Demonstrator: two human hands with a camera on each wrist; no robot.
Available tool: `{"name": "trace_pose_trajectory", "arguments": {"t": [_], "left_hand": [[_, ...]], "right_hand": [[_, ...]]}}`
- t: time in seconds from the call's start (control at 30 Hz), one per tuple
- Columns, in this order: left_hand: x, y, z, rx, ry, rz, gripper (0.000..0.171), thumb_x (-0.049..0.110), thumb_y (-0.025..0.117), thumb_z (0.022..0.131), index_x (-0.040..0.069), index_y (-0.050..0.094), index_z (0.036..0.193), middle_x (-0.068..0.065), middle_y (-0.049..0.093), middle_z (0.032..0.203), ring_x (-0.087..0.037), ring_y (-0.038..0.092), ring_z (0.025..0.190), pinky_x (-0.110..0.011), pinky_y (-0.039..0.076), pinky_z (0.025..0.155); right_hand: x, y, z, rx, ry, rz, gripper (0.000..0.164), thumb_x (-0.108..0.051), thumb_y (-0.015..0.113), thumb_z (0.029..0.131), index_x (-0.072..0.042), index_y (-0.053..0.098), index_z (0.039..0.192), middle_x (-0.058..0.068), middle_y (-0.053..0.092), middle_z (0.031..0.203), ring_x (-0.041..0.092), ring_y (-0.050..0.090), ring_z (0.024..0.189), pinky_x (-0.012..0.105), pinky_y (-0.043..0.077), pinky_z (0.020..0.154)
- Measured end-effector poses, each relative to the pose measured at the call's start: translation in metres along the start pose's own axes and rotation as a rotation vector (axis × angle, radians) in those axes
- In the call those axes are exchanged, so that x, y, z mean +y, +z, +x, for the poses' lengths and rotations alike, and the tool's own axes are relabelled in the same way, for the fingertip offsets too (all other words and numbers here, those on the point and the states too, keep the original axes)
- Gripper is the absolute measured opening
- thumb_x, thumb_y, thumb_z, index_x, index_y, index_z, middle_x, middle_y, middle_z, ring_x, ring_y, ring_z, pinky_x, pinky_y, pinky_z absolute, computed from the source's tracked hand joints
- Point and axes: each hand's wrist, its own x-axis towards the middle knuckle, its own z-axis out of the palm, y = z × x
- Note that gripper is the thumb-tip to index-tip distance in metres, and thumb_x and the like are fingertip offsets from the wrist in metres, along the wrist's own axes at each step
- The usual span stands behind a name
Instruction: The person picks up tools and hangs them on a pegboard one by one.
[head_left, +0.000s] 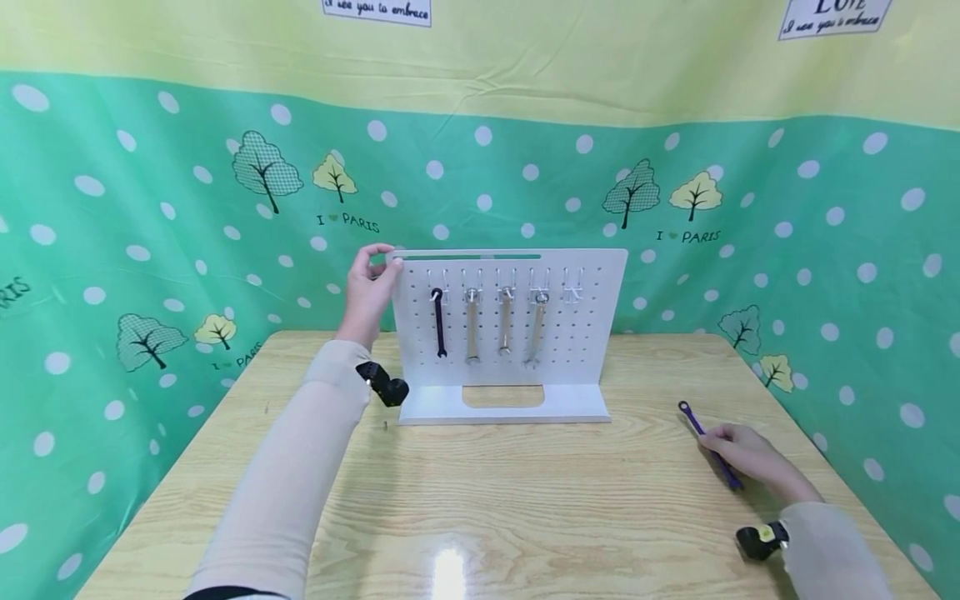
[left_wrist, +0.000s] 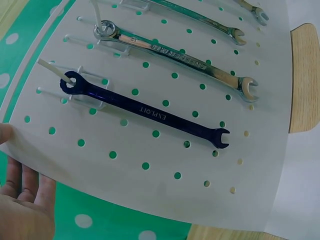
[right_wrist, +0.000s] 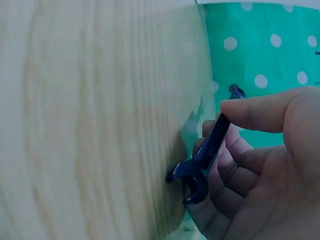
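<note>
At the upper left corner of a white pegboard (head_left: 585,350), my left hand (head_left: 369,292) grips the edge, thumb in front and fingers behind. From the board's hooks hang a dark blue combination wrench (left_wrist: 150,111), marked EXPLOIT, and three silver wrenches (head_left: 472,329) to its right. Over at the right side of the table, my right hand (head_left: 750,454) pinches another dark blue combination wrench (head_left: 693,422) between thumb and fingers. The right wrist view shows its open end (right_wrist: 195,180) towards the camera, close to the table surface, and its ring end pointing away.
Another white hook (head_left: 573,294) sits at the right of the hung wrenches. The pegboard's base (head_left: 435,408) has a cut-out and rests on the wooden table (head_left: 525,492). A green dotted curtain (head_left: 525,200) hangs behind and at both sides.
</note>
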Motion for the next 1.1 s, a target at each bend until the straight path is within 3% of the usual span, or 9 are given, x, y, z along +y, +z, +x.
{"name": "trace_pose_trajectory", "arguments": {"t": [0.47, 0.8, 1.1], "left_hand": [[0.001, 0.0, 0.0, 0.004, -0.017, -0.006, 0.035, 0.032, 0.06, 0.102, 0.021, 0.052, 0.134, -0.009, 0.055, 0.123, -0.025, 0.056, 0.114, -0.041, 0.047, 0.1], [-0.001, 0.0, 0.0, 0.005, -0.014, -0.012, 0.031, 0.031, 0.06, 0.102, 0.022, 0.053, 0.131, -0.009, 0.055, 0.123, -0.024, 0.055, 0.113, -0.041, 0.047, 0.099], [-0.001, 0.001, 0.0, 0.005, -0.002, -0.011, 0.032, 0.031, 0.061, 0.101, 0.022, 0.053, 0.131, -0.009, 0.055, 0.122, -0.025, 0.056, 0.113, -0.04, 0.048, 0.098]], "right_hand": [[-0.047, 0.017, 0.004, 0.046, -0.1, 0.067, 0.042, -0.03, 0.047, 0.107, 0.01, 0.05, 0.118, 0.011, 0.053, 0.093, 0.022, 0.05, 0.078, 0.033, 0.046, 0.064], [-0.084, 0.028, 0.008, 0.11, -0.238, 0.203, 0.036, -0.032, 0.053, 0.106, 0.002, 0.052, 0.118, 0.015, 0.059, 0.102, 0.019, 0.054, 0.088, 0.029, 0.051, 0.072], [-0.112, 0.034, 0.021, 0.157, -0.34, 0.267, 0.038, -0.033, 0.053, 0.106, 0.003, 0.052, 0.119, 0.016, 0.061, 0.104, 0.021, 0.058, 0.091, 0.031, 0.055, 0.076]]}}
